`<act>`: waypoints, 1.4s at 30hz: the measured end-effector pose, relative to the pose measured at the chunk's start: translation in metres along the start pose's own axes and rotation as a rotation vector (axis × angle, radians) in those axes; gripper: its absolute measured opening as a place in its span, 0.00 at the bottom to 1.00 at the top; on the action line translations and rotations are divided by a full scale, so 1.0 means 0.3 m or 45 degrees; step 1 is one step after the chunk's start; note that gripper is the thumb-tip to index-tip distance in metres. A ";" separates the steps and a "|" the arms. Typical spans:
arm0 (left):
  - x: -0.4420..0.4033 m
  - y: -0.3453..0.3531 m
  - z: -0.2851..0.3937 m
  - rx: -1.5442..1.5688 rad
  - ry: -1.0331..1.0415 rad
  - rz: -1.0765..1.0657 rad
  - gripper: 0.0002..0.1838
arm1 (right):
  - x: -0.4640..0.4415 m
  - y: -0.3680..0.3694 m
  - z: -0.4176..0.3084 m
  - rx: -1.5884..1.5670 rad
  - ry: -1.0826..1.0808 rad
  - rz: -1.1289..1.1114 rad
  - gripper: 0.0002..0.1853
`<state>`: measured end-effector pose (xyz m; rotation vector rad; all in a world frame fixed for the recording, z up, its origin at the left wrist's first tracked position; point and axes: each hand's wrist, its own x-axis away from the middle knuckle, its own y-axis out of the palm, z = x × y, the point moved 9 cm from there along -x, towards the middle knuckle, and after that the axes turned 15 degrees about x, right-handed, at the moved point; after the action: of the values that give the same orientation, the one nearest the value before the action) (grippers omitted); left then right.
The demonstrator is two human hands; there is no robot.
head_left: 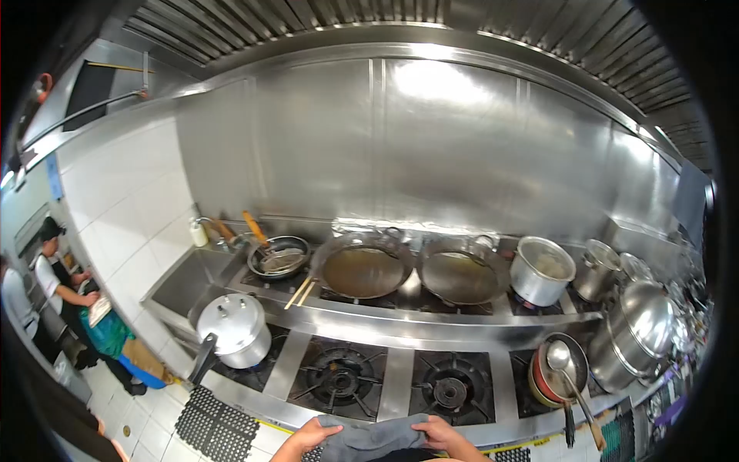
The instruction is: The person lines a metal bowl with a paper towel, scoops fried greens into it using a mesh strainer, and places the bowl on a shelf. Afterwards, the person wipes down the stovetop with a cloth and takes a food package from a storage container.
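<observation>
Cloth edges — one per grip

Left hand bottom edge, just left of centre; thumb pointing inward, fingers curled in a grip. Right hand mirrors it right of centre, also gripping. Forearms (mostly cropped) slant outward, leaving the frame bottom.
</observation>
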<state>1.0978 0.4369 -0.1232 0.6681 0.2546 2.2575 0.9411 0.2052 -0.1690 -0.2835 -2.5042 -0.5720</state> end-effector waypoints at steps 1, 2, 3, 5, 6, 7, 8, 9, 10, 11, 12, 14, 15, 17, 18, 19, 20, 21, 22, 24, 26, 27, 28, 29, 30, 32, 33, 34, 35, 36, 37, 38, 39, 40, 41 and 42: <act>0.032 -0.022 0.026 0.014 0.056 0.064 0.17 | -0.020 -0.032 -0.016 0.022 0.005 -0.047 0.09; 0.043 -0.074 0.008 -0.055 0.044 0.149 0.19 | -0.044 -0.084 -0.028 0.147 -0.025 -0.027 0.09; 0.054 -0.104 -0.003 -0.048 0.065 0.200 0.19 | -0.055 -0.104 -0.059 0.273 -0.060 -0.012 0.10; 0.102 -0.192 -0.027 -0.549 0.020 0.450 0.23 | -0.044 -0.153 -0.107 0.441 0.009 0.149 0.09; 0.118 -0.204 -0.043 -0.553 0.109 0.491 0.26 | -0.047 -0.150 -0.130 0.452 -0.007 0.108 0.15; 0.131 -0.232 -0.081 -0.554 0.112 0.532 0.26 | -0.047 -0.127 -0.136 0.460 -0.005 0.067 0.15; 0.140 -0.258 -0.108 -0.561 0.153 0.585 0.25 | -0.025 -0.126 -0.173 0.474 -0.047 0.159 0.19; 0.182 -0.191 -0.046 -0.566 0.197 0.632 0.24 | -0.013 -0.140 -0.205 0.490 -0.093 0.256 0.24; 0.243 -0.157 -0.026 -0.657 -0.036 0.783 0.22 | -0.082 -0.207 -0.170 0.610 -0.144 0.331 0.31; 0.245 -0.162 -0.045 -0.654 -0.035 0.808 0.22 | -0.081 -0.197 -0.171 0.615 -0.146 0.307 0.31; 0.255 -0.190 -0.045 -0.710 0.046 0.918 0.20 | -0.062 -0.189 -0.191 0.689 -0.225 0.355 0.28; 0.320 -0.149 0.014 -0.818 0.173 1.111 0.21 | -0.028 -0.179 -0.210 0.745 -0.304 0.388 0.25; 0.318 -0.177 -0.008 -0.832 0.167 1.130 0.21 | -0.017 -0.169 -0.216 0.743 -0.322 0.341 0.19; 0.316 -0.235 -0.051 -0.695 0.209 1.129 0.22 | -0.008 -0.155 -0.210 0.741 -0.340 0.262 0.14; 0.346 -0.220 -0.030 -0.776 0.126 1.214 0.19 | 0.002 -0.155 -0.223 0.675 -0.446 0.272 0.10; 0.346 -0.242 -0.053 -0.772 0.116 1.255 0.19 | 0.011 -0.152 -0.235 0.609 -0.546 0.275 0.07; 0.341 -0.277 -0.054 -0.719 0.317 1.286 0.18 | 0.013 -0.154 -0.225 0.620 -0.536 0.281 0.07; 0.372 -0.262 -0.036 -0.668 0.516 1.311 0.16 | 0.007 -0.146 -0.208 0.626 -0.519 0.239 0.07; 0.393 -0.262 -0.053 -0.665 0.500 1.350 0.16 | 0.007 -0.151 -0.204 0.729 -0.535 0.276 0.07; 0.359 -0.187 -0.053 0.003 0.414 1.031 0.15 | -0.017 -0.166 -0.175 0.850 -0.569 0.300 0.05; 0.364 -0.169 -0.046 -0.092 0.301 0.982 0.15 | 0.006 -0.131 -0.171 0.914 -0.499 0.212 0.05; 0.354 -0.155 -0.058 -0.189 0.193 0.905 0.15 | 0.013 -0.113 -0.154 0.973 -0.440 0.147 0.07; 0.342 -0.139 -0.063 -0.235 0.192 0.840 0.15 | 0.017 -0.096 -0.165 1.091 -0.680 0.118 0.13; 0.323 -0.150 -0.094 -0.291 0.126 0.789 0.16 | 0.025 -0.093 -0.149 1.090 -0.658 0.103 0.13; 0.335 -0.122 -0.085 -0.282 0.103 0.800 0.16 | 0.039 -0.074 -0.139 1.279 -0.649 0.067 0.17; 0.311 -0.003 -0.073 -0.716 -0.040 0.472 0.23 | 0.057 -0.041 -0.103 1.625 -0.645 -0.048 0.25; 0.308 0.020 -0.076 -0.889 -0.025 0.441 0.25 | 0.069 -0.042 -0.092 1.630 -0.624 -0.066 0.25; 0.303 0.031 -0.095 -1.062 -0.014 0.400 0.25 | 0.080 -0.048 -0.088 1.746 -0.589 -0.056 0.24; 0.292 0.038 -0.112 -1.234 0.002 0.352 0.24 | 0.091 -0.054 -0.081 1.865 -0.554 -0.043 0.24; 0.282 0.031 -0.134 -1.219 -0.006 0.349 0.24 | 0.097 -0.069 -0.083 1.895 -0.632 0.002 0.20; 0.266 0.014 -0.164 -1.331 -0.102 0.338 0.22 | 0.093 -0.090 -0.067 1.905 -0.619 -0.002 0.20; 0.256 0.010 -0.175 -1.444 -0.195 0.324 0.21 | 0.092 -0.130 -0.082 1.848 -0.639 0.129 0.17; 0.250 0.013 -0.172 -1.433 -0.196 0.319 0.21 | 0.093 -0.171 -0.099 1.786 -0.658 0.260 0.14; 0.241 0.013 -0.158 -1.328 -0.156 0.327 0.20 | 0.092 -0.199 -0.114 1.721 -0.687 0.303 0.10; 0.235 0.019 -0.134 -1.221 -0.117 0.337 0.19 | 0.110 -0.201 -0.134 1.733 -0.681 0.301 0.10; 0.228 0.029 -0.106 -1.225 -0.105 0.327 0.20 | 0.154 -0.199 -0.198 1.645 -0.791 0.351 0.10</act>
<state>1.0358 0.4807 -0.1204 0.2663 -0.9515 2.2232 0.9121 0.1289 -0.1185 -0.2902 -2.7276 1.4053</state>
